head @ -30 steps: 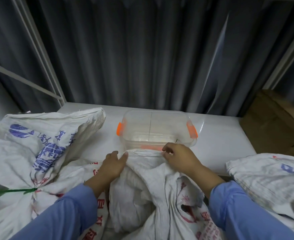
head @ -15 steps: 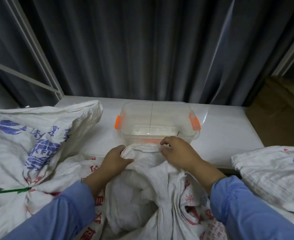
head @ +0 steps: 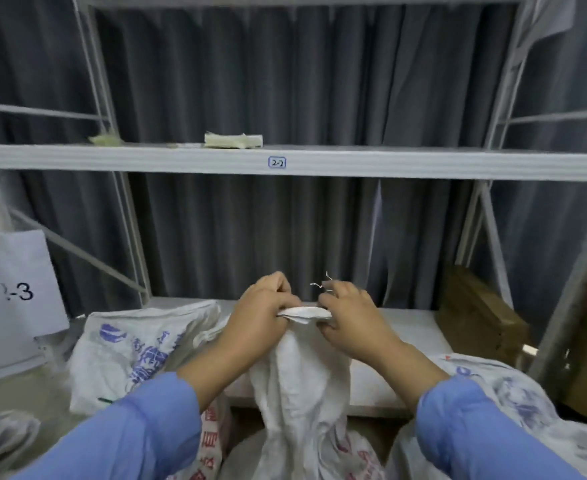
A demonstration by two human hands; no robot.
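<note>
Head camera: left hand [head: 261, 306] and right hand [head: 349, 315] both grip the gathered mouth of one white sack [head: 299, 375], held up below the labelled shelf [head: 423, 164]. Two more lie lower under that shelf: a blue-printed sack [head: 129, 348] and a crumpled sack [head: 513, 393].

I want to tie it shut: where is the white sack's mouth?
Head view, centre: the white sack's mouth is pinched between the left hand and right hand, held up before the grey curtain.

A white upper shelf [head: 389, 164] is marked by a label [head: 277, 163]. A pale folded stack [head: 233, 140] is laid just left of the label, and a crumpled scrap [head: 105, 140] farther left. Below the label, a lower shelf [head: 406, 327] is partly covered by a blue-printed sack [head: 139, 344], down-left of it.
</note>
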